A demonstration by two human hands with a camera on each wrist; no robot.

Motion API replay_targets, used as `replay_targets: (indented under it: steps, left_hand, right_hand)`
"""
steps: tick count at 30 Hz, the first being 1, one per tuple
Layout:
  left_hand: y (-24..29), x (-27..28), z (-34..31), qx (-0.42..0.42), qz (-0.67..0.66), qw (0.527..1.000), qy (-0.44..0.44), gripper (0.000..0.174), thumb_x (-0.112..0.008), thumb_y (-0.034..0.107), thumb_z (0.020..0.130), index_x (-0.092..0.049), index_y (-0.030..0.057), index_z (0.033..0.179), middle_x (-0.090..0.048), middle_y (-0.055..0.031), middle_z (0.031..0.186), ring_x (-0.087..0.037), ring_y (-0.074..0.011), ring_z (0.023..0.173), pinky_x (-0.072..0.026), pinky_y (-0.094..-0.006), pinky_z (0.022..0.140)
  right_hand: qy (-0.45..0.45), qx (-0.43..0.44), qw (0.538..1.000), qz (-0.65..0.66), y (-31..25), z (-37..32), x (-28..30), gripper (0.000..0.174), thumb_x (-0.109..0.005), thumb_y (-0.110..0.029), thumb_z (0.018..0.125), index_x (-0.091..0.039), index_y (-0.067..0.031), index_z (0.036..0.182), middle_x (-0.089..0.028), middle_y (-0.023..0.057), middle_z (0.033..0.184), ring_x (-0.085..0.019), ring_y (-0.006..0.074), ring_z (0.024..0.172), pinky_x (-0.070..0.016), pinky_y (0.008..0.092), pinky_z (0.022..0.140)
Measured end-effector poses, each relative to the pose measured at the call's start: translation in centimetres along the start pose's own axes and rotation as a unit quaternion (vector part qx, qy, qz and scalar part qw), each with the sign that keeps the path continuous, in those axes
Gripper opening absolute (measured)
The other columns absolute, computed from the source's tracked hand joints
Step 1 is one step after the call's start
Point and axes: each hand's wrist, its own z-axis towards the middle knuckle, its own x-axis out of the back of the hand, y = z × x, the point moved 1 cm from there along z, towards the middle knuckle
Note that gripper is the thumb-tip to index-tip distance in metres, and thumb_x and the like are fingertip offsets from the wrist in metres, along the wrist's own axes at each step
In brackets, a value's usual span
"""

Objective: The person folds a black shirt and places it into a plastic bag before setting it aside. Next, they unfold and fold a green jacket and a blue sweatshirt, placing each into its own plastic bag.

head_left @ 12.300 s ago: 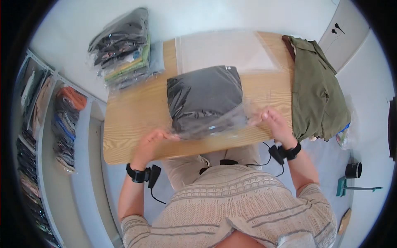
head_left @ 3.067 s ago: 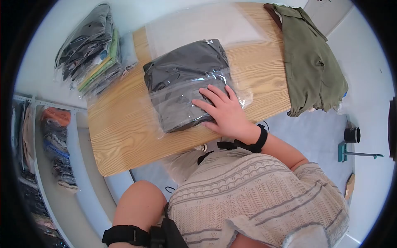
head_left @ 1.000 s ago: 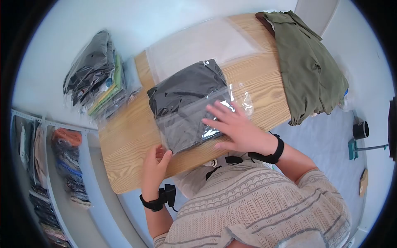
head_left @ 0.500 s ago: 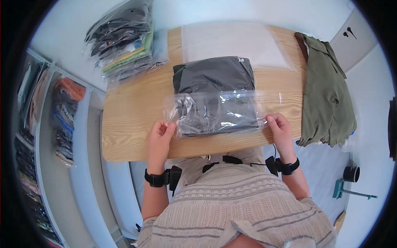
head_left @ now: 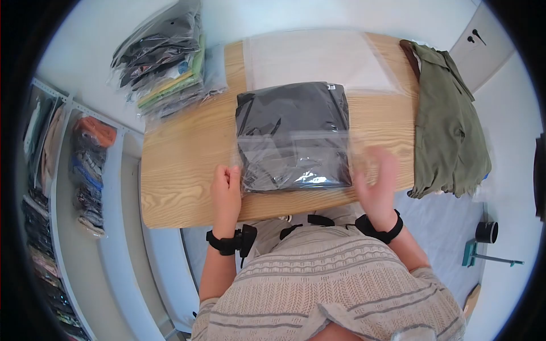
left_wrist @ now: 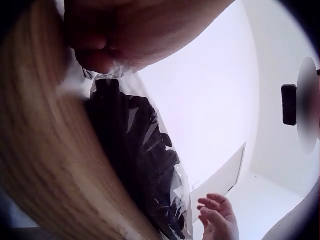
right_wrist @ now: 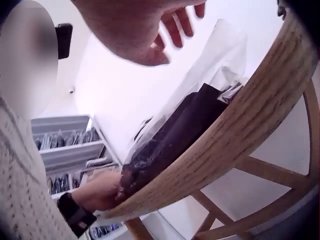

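A folded dark grey garment in a clear plastic bag lies on the wooden table, with the bag's flap folded over its front half. My left hand is at the near left corner; in the left wrist view its curled fingers pinch the gathered clear plastic. My right hand, blurred in the head view, is just off the bag's right side. Seen from the right wrist, that hand is raised above the bag with fingers loosely bent and nothing between them.
Flat clear bags lie along the table's back edge. Bagged garments are stacked at the back left. Olive green trousers hang over the right end of the wooden table. Shelves with bagged clothes stand at left.
Earlier the bag's flap was pulled toward me, then folded over and smoothed by the right hand. Half a second ago both hands held its near corners; now the right has let go and lifted.
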Motion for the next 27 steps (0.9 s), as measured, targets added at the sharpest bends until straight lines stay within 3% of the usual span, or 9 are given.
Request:
replay_targets:
  steps: [2, 7, 9, 10, 12, 15, 19, 25, 27]
  left_hand:
    - [0.7, 0.4, 0.0, 0.014, 0.012, 1.000, -0.020, 0.028, -0.055, 0.023, 0.094, -0.044, 0.0030, 0.077, -0.043, -0.0045, 0.059, -0.042, -0.0128, 0.054, -0.0353, -0.0299, 0.051]
    - [2.1, 1.3, -0.9, 0.003, -0.004, 1.000, -0.017, 0.018, -0.057, 0.022, 0.092, -0.053, 0.0044, 0.095, -0.053, -0.0037, 0.075, -0.050, -0.0115, 0.064, -0.0414, -0.0253, 0.058]
    - [7.0, 2.4, -2.8, -0.343, 0.219, 0.906, 0.115, 0.033, -0.066, 0.021, 0.084, -0.055, 0.0042, 0.111, -0.056, -0.0126, 0.105, -0.055, -0.0238, 0.094, -0.0442, -0.0354, 0.080]
    - [7.9, 2.7, -2.8, -0.343, 0.219, 0.907, 0.111, 0.033, -0.066, 0.021, 0.084, -0.055, 0.0042, 0.111, -0.056, -0.0126, 0.105, -0.055, -0.0238, 0.094, -0.0442, -0.0354, 0.080]
    - [9.0, 2.0, -2.6, -0.404, 0.273, 0.851, -0.196, 0.056, -0.073, 0.025, 0.073, -0.052, 0.0080, 0.122, -0.049, -0.0141, 0.126, -0.045, -0.0318, 0.118, -0.0390, -0.0433, 0.095]
    - [9.3, 0.6, -1.9, -0.385, 0.349, 0.818, -0.248, 0.067, -0.077, 0.020, 0.067, -0.048, 0.0048, 0.125, -0.046, -0.0143, 0.131, -0.042, -0.0335, 0.121, -0.0392, -0.0449, 0.096]
    - [7.0, -0.3, -0.8, -0.393, 0.369, 0.810, -0.231, 0.069, -0.077, 0.017, 0.067, -0.047, 0.0076, 0.128, -0.047, -0.0126, 0.130, -0.044, -0.0331, 0.119, -0.0406, -0.0421, 0.096]
    - [6.3, 0.2, 1.2, -0.417, 0.301, 0.830, -0.214, 0.048, -0.070, 0.017, 0.074, -0.052, 0.0075, 0.118, -0.057, -0.0137, 0.114, -0.052, -0.0292, 0.109, -0.0472, -0.0368, 0.088]
    - [8.9, 1.0, 1.1, -0.347, 0.324, 0.851, -0.225, 0.036, -0.067, 0.018, 0.079, -0.054, 0.0074, 0.110, -0.061, -0.0119, 0.100, -0.057, -0.0286, 0.100, -0.0489, -0.0373, 0.081]
  right_hand:
    - [-0.276, 0.255, 0.925, 0.054, -0.9, -0.1, -0.2, 0.044, -0.072, -0.013, 0.069, -0.058, -0.0101, 0.110, -0.052, 0.0104, 0.123, -0.047, 0.0285, 0.116, -0.0327, 0.0449, 0.099]
    - [-0.328, 0.225, 0.916, 0.053, -0.3, -0.3, -1.6, 0.055, -0.076, -0.016, 0.063, -0.058, -0.0142, 0.116, -0.050, 0.0099, 0.126, -0.045, 0.0306, 0.120, -0.0356, 0.0450, 0.101]
    - [-0.331, 0.219, 0.914, 0.081, -0.1, -0.6, -1.8, 0.055, -0.076, -0.016, 0.063, -0.058, -0.0130, 0.115, -0.050, 0.0105, 0.127, -0.044, 0.0317, 0.121, -0.0371, 0.0447, 0.100]
    - [-0.332, 0.215, 0.915, 0.080, -0.1, -0.7, -1.9, 0.055, -0.076, -0.016, 0.063, -0.058, -0.0130, 0.115, -0.050, 0.0105, 0.127, -0.044, 0.0317, 0.121, -0.0371, 0.0447, 0.100]
    - [-0.341, 0.208, 0.912, 0.096, 0.1, -0.6, -1.9, 0.055, -0.077, -0.016, 0.064, -0.057, -0.0120, 0.116, -0.049, 0.0110, 0.128, -0.043, 0.0328, 0.121, -0.0377, 0.0441, 0.100]
    - [-0.346, 0.210, 0.909, 0.100, 0.1, -0.5, -1.8, 0.055, -0.076, -0.016, 0.066, -0.057, -0.0117, 0.118, -0.048, 0.0117, 0.129, -0.042, 0.0334, 0.122, -0.0371, 0.0435, 0.101]
    - [-0.355, 0.214, 0.903, 0.111, 0.7, -0.4, -1.4, 0.058, -0.075, -0.013, 0.067, -0.054, -0.0105, 0.122, -0.046, 0.0128, 0.133, -0.041, 0.0343, 0.125, -0.0355, 0.0437, 0.103]
    - [-0.402, 0.205, 0.872, 0.189, 2.1, 1.6, -0.3, 0.067, -0.076, -0.006, 0.065, -0.049, -0.0067, 0.127, -0.042, 0.0144, 0.138, -0.039, 0.0341, 0.128, -0.0310, 0.0429, 0.108]
    - [-0.321, 0.248, 0.900, 0.156, 2.2, 2.4, -0.5, 0.063, -0.075, -0.002, 0.064, -0.053, -0.0063, 0.123, -0.051, 0.0145, 0.130, -0.047, 0.0329, 0.121, -0.0373, 0.0412, 0.102]
